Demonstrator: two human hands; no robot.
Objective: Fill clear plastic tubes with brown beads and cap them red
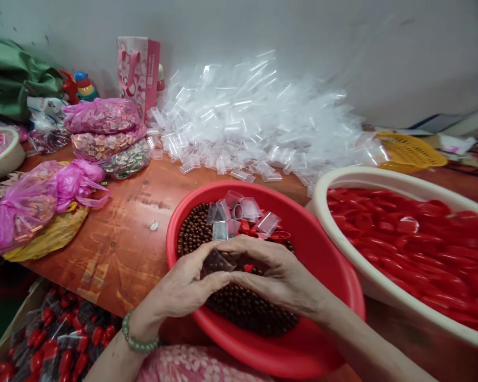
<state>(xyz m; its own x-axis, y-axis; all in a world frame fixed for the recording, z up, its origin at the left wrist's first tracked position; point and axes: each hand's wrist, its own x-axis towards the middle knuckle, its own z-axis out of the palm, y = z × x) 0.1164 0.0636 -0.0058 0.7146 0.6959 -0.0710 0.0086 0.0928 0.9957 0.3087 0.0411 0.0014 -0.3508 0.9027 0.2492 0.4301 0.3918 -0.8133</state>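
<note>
Both hands meet over a red basin point(346, 297), fingertips touching. In the arch of my left hand point(183, 284) is a clear plastic sleeve point(219, 262), its fingers curled around it. My right hand point(281, 276) is bent inward, fingers closed towards the left fingertips; what they grip is hidden. A small red piece point(248, 268) shows between the hands, and I cannot tell whether it is held. Brown round beads point(255, 313) lie in the basin below. On them rest several loose clear sleeves point(268, 223) and red caps point(279, 235).
A cream basin point(322, 183) of red caps stands at right. Clear sleeves point(242, 116) are heaped against the wall, beside a yellow basket point(412, 151). Pink bags point(27, 204) and a paper bag point(131, 74) sit left. A box of red-capped cases point(59, 339) is lower left.
</note>
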